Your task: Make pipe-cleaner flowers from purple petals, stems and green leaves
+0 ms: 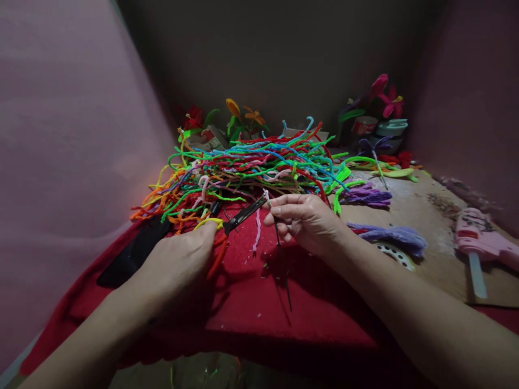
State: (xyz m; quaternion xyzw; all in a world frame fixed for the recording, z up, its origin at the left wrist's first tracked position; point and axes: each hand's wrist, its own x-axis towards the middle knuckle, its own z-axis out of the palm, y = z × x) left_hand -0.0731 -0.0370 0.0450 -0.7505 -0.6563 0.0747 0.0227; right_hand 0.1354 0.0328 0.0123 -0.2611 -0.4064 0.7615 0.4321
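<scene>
My left hand (188,251) is closed around long-nosed pliers (243,215) with dark jaws and red and yellow handles. The jaw tips reach a small white fuzzy piece (266,198) at the top of a thin dark wire stem (288,294); whether they grip it, I cannot tell. My right hand (298,213) pinches the stem just below that white top, and the rest hangs down over the red cloth (243,310). A short pink pipe cleaner (257,232) lies between the hands, among tiny white scraps.
Behind the hands is a large heap of coloured pipe cleaners (259,156). A black phone-like slab (132,254) lies left. On the right, a board (441,259) bears purple bundles (393,236), a white perforated disc (395,255) and a pink glue gun (476,237). Potted fuzzy flowers (391,102) stand behind.
</scene>
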